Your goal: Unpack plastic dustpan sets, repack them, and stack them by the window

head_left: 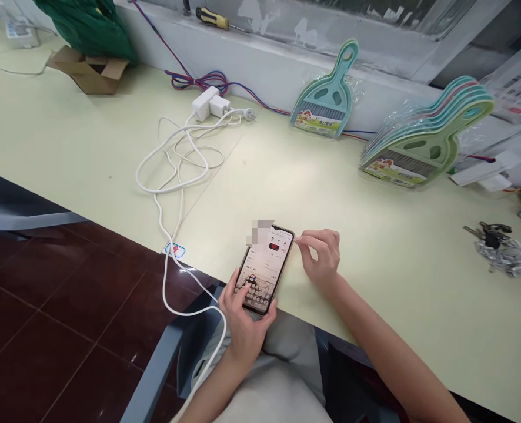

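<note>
Through the head view I have the phone (266, 271) in front of me, tilted at the near edge of the pale surface (397, 249). My left hand (244, 329) is clamped around its lower end, thumb along one side, fingers on the other, with one fingertip over the keyboard on the lit screen. The phone reaches up and away from that palm, its upper end pointing toward my right hand (322, 255). There I see thumb and forefinger brought together in a pinch by the upper right corner; from this height I can't be sure whether they touch the phone or sit just beside it.

As for writing, the screen text is too small for me to read, and a pixelated block covers the phone's upper left. The dustpan set (324, 97) near the wall carries a label (317, 121) with Chinese characters and red-and-white pictures; the stack of dustpans (437, 141) to its right bears a similar one. A blue-bordered sticker (178, 251) on the surface's edge shows a red mark I can't make out, partly crossed by a white cable (163, 191).
</note>
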The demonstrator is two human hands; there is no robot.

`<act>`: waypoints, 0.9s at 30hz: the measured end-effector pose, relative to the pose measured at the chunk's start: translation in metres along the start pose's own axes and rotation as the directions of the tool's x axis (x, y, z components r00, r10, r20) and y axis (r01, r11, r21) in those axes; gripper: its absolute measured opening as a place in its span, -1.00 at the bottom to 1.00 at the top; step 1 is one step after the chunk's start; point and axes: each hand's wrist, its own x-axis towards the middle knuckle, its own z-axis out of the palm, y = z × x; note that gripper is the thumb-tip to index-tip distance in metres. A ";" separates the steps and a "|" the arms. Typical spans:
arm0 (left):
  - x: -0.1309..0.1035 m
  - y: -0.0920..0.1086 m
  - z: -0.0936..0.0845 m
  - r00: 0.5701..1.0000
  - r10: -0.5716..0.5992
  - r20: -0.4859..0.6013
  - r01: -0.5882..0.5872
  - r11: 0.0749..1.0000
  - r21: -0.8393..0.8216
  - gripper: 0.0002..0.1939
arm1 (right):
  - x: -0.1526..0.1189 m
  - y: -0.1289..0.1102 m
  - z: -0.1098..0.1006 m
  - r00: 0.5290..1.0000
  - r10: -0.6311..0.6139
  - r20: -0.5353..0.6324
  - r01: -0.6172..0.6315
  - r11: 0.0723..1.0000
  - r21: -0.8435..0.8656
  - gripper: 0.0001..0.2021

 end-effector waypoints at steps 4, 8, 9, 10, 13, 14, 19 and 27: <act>0.000 0.001 0.000 1.000 0.000 -0.003 0.000 1.000 0.005 -0.37 | -0.002 0.000 -0.001 1.000 -0.015 -0.001 0.016 0.999 0.042 -0.76; 0.000 0.001 -0.001 1.000 -0.009 0.003 0.009 1.000 -0.005 -0.39 | -0.004 0.000 -0.002 0.998 -0.018 0.067 0.013 0.998 0.067 -0.67; 0.000 0.001 0.000 1.000 -0.014 0.003 0.014 1.000 -0.004 -0.39 | -0.005 0.000 -0.002 0.996 -0.024 0.082 0.018 0.997 0.079 -0.65; 0.000 0.001 0.000 1.000 -0.017 0.001 0.017 1.000 -0.003 -0.39 | -0.005 -0.001 -0.003 0.995 -0.036 0.090 0.028 0.995 0.091 -0.63; 0.000 0.001 0.000 1.000 -0.011 -0.007 0.011 1.000 -0.001 -0.39 | -0.005 -0.002 -0.003 0.993 -0.073 0.090 0.063 0.992 0.109 -0.60; 0.000 0.001 0.000 1.000 -0.006 -0.008 0.006 1.000 -0.002 -0.38 | -0.005 -0.002 -0.004 0.992 -0.084 0.094 0.074 0.991 0.108 -0.60; 0.000 0.001 0.000 1.000 0.007 0.000 -0.007 1.000 -0.002 -0.37 | -0.004 -0.004 -0.004 0.985 -0.129 0.114 0.122 0.990 0.065 -0.64; 0.001 0.002 0.000 1.000 -0.006 -0.001 0.006 1.000 0.006 -0.40 | -0.008 -0.001 -0.001 0.989 -0.092 0.116 0.088 0.995 0.038 -0.62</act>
